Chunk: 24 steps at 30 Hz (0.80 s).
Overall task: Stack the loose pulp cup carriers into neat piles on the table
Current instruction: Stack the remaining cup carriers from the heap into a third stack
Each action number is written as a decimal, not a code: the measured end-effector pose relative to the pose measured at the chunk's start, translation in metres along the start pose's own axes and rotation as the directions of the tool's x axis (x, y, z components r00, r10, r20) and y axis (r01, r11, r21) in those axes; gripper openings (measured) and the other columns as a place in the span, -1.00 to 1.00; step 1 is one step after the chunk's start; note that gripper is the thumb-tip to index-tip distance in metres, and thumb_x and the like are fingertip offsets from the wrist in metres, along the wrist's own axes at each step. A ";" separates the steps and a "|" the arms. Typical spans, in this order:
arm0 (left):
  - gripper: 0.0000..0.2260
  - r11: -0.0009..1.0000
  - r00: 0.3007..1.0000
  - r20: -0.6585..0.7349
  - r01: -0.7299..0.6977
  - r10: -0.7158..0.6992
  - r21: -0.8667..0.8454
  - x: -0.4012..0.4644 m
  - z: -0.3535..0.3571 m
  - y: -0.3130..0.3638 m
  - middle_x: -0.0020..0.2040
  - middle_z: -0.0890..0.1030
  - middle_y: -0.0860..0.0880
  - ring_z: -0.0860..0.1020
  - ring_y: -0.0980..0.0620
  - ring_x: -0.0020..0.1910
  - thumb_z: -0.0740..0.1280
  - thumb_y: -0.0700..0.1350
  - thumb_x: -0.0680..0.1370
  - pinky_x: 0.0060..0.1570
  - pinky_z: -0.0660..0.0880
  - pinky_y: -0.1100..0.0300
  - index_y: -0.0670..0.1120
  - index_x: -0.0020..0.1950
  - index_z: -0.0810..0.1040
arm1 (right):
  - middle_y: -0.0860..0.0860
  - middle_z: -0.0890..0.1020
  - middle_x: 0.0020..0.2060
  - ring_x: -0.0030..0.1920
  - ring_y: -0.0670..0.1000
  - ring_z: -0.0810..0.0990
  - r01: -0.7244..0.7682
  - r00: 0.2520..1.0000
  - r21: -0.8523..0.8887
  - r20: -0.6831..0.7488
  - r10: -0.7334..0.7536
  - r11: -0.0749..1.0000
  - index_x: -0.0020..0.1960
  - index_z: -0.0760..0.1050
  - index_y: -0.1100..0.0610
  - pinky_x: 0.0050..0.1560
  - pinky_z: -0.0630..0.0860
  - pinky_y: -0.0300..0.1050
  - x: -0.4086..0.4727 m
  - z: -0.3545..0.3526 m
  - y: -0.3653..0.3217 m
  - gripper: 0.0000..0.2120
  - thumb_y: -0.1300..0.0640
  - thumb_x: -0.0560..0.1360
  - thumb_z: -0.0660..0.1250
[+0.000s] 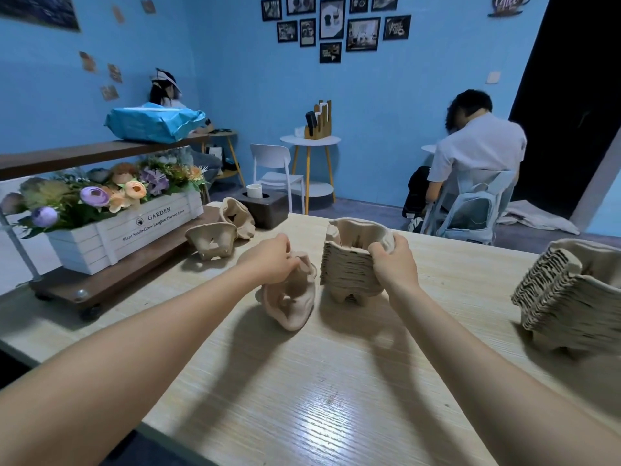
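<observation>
Two piles built on the desk (336,415), one far right (571,290), one centre (349,267) clamped in right-hand grip (391,264); left-hand grip (272,260) pinches a loose carrier (290,301) beside it; two more (211,243) lie unstacked by the flower box (127,227).

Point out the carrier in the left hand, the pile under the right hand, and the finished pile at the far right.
Loose carrier (292,297): head view, on its tilted body.
Middle pile (342,267): head view, on its layered front side.
Far-right pile (554,290): head view, on its ribbed stacked edges.
</observation>
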<state>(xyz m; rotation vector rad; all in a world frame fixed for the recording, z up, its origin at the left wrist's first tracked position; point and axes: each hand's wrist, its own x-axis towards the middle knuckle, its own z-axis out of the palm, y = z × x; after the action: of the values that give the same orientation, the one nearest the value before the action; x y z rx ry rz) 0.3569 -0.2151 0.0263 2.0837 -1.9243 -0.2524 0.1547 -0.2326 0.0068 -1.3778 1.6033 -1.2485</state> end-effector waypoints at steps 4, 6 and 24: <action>-0.83 0.998 0.997 0.059 -0.051 0.048 0.041 -0.002 -0.003 -0.002 0.07 0.58 -0.06 0.53 -0.06 0.01 0.25 -0.03 0.57 -0.07 0.47 0.12 -0.05 0.11 0.51 | 0.14 0.44 0.30 0.22 0.15 0.46 0.006 1.000 -0.008 0.005 -0.006 1.000 0.43 0.25 0.11 0.21 0.43 0.10 0.002 0.000 0.001 -0.51 0.07 0.52 0.17; -0.91 0.998 0.999 0.015 -0.032 0.033 -0.062 -0.004 -0.012 -0.005 -0.08 0.59 -0.07 0.55 -0.05 -0.13 0.29 -0.07 0.55 -0.23 0.46 0.16 -0.07 -0.06 0.52 | 0.14 0.46 0.27 0.21 0.15 0.46 0.009 1.000 -0.013 0.002 -0.009 1.000 0.41 0.27 0.12 0.20 0.43 0.09 0.002 -0.001 0.000 -0.54 0.08 0.52 0.16; -0.87 0.443 0.960 -0.227 -0.135 -0.161 -0.887 -0.004 -0.038 0.059 -0.27 0.58 -0.08 0.51 0.02 -0.25 0.35 -0.16 0.53 0.04 0.53 0.08 -0.13 -0.21 0.60 | 0.06 0.52 0.10 0.09 0.07 0.47 0.014 1.000 0.067 0.008 -0.014 0.998 0.17 0.42 0.12 0.14 0.40 0.03 0.000 -0.009 -0.001 -0.75 0.05 0.62 0.06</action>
<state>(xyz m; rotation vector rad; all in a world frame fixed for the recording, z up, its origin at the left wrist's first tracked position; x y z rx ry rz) 0.3134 -0.2116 0.0817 1.2679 -1.1310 -0.7561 0.1466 -0.2308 0.0103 -1.3533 1.5350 -1.2907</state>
